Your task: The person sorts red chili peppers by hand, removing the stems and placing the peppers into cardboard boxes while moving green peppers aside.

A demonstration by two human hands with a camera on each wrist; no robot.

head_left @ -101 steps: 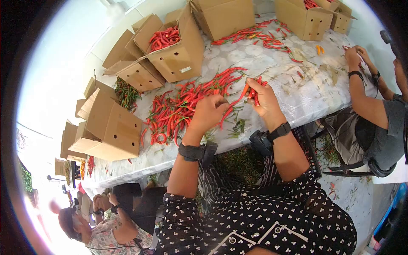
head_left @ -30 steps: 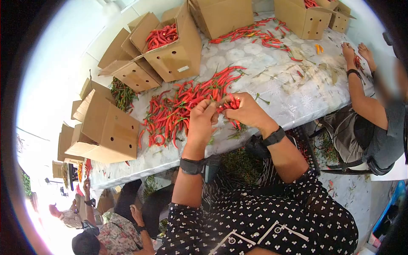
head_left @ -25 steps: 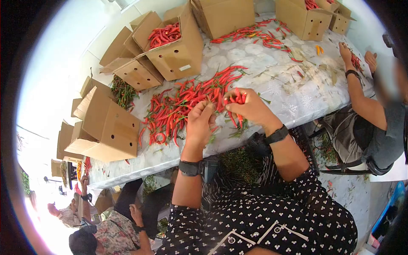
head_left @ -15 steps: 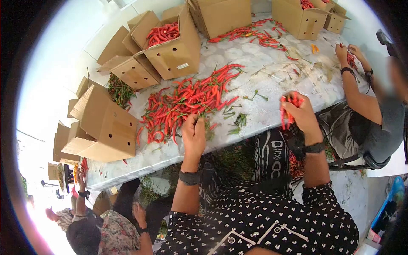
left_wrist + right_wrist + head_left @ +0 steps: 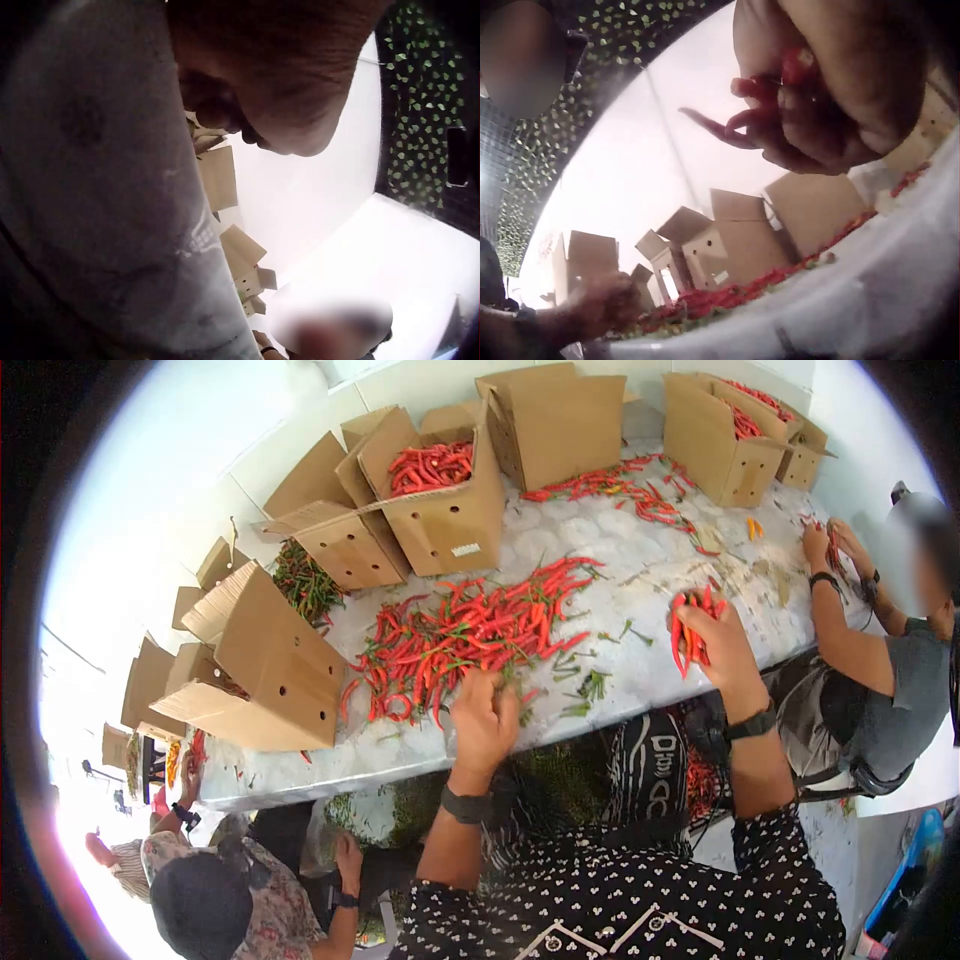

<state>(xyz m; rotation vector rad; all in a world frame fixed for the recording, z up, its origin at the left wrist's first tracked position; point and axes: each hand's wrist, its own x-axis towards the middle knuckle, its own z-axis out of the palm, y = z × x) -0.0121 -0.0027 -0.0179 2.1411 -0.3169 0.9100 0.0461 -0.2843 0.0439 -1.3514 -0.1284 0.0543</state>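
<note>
Red chillies with green stems lie in a wide pile (image 5: pixel 470 630) on the cloth-covered table. My left hand (image 5: pixel 484 722) is at the pile's near edge, its fingers curled, with no chilli visible in it; in the left wrist view the hand (image 5: pixel 277 75) is dark and its fingertips are partly hidden. To the right, my right hand (image 5: pixel 728 652) grips a bunch of red chillies (image 5: pixel 690 630) above the table. In the right wrist view, chilli ends (image 5: pixel 761 91) stick out between the fingers of that hand (image 5: pixel 840 97).
Cut green stems (image 5: pixel 592 686) lie between my hands. Cardboard boxes (image 5: pixel 445 525) line the far side, several holding red chillies; another box (image 5: pixel 270 670) stands left. More chillies (image 5: pixel 650 505) are scattered behind. A person (image 5: pixel 900 650) works at the right, another (image 5: pixel 240 890) is at lower left.
My hands were together over the pile; the right hand has moved away to the right, carrying its bunch. The left hand has drawn back slightly toward me. The head view has tilted up.
</note>
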